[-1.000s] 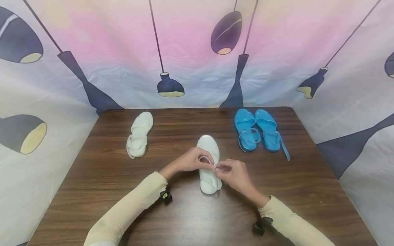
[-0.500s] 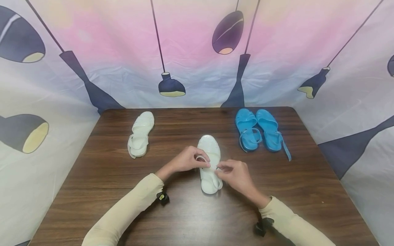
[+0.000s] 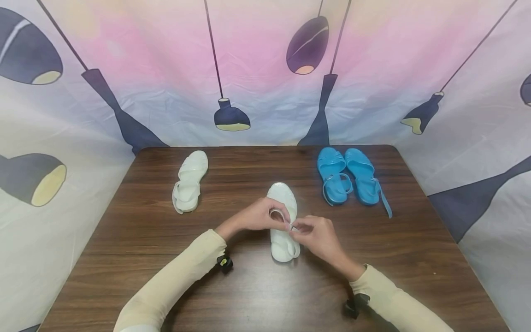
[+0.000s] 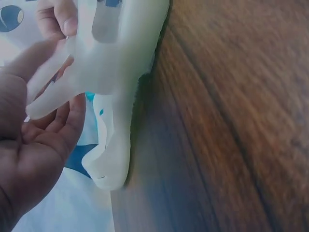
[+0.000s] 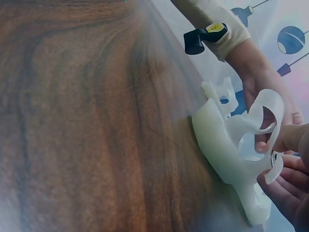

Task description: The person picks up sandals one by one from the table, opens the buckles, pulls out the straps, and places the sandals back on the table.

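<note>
A white jelly sandal point(image 3: 283, 196) lies on the brown table between both hands, its toe pointing away. My left hand point(image 3: 265, 214) reaches over it from the left and pinches its ankle strap point(image 4: 48, 94), which bends into a loop. From the right, my right hand point(image 3: 318, 235) pinches the strap's buckle end, where a small metal buckle point(image 5: 274, 157) shows in the right wrist view. Fingertips of both hands meet above the sandal's middle. Fingers partly cover the strap tip at the buckle.
Another white sandal point(image 3: 192, 168) lies at the back left of the wooden table point(image 3: 249, 295). Two blue sandals, a left one point(image 3: 330, 159) and a right one point(image 3: 358, 161), lie side by side at the back right. A lamp-patterned cloth point(image 3: 265, 69) hangs behind.
My left hand drew slightly left, away from the right fingers, then came back to meet them at the buckle. The right hand and the sandal have stayed nearly still.
</note>
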`<state>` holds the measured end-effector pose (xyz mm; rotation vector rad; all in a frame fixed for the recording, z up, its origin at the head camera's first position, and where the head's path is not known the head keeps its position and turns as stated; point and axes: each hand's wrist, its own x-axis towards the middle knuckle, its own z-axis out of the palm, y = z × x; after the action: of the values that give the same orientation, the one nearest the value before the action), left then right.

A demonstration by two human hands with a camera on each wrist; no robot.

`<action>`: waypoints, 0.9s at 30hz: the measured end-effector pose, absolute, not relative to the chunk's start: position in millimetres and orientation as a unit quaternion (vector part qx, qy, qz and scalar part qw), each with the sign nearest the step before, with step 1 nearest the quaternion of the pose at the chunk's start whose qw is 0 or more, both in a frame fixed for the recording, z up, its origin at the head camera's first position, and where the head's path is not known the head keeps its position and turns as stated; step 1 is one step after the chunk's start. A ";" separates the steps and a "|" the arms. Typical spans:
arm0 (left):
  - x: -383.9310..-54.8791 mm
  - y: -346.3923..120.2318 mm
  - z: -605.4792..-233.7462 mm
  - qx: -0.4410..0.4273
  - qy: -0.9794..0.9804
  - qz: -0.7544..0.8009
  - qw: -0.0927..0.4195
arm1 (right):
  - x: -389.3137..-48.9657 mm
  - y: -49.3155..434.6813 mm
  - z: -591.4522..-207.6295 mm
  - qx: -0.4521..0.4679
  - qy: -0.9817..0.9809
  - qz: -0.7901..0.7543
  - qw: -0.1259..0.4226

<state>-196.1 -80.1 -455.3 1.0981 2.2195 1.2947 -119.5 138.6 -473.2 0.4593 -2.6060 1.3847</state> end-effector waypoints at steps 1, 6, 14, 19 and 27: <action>-196.0 -79.3 -455.7 0.387 0.781 0.456 0.179 | -119.6 138.4 -473.1 0.156 -0.869 0.463 0.080; -194.2 -77.8 -457.8 0.375 0.798 0.437 0.176 | -119.9 138.5 -474.1 0.163 -0.868 0.461 0.087; -193.7 -76.6 -459.7 0.380 0.801 0.431 0.168 | -120.2 140.8 -479.0 0.166 -0.878 0.433 0.116; -194.9 -76.8 -460.7 0.378 0.803 0.430 0.168 | -120.0 140.9 -479.4 0.165 -0.882 0.425 0.122; -194.2 -76.9 -462.2 0.382 0.807 0.425 0.151 | -120.3 141.8 -478.6 0.165 -0.882 0.427 0.112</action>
<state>-194.2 -76.9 -462.2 1.0967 2.3173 1.2191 -120.3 141.8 -478.6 0.4856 -2.5878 1.2537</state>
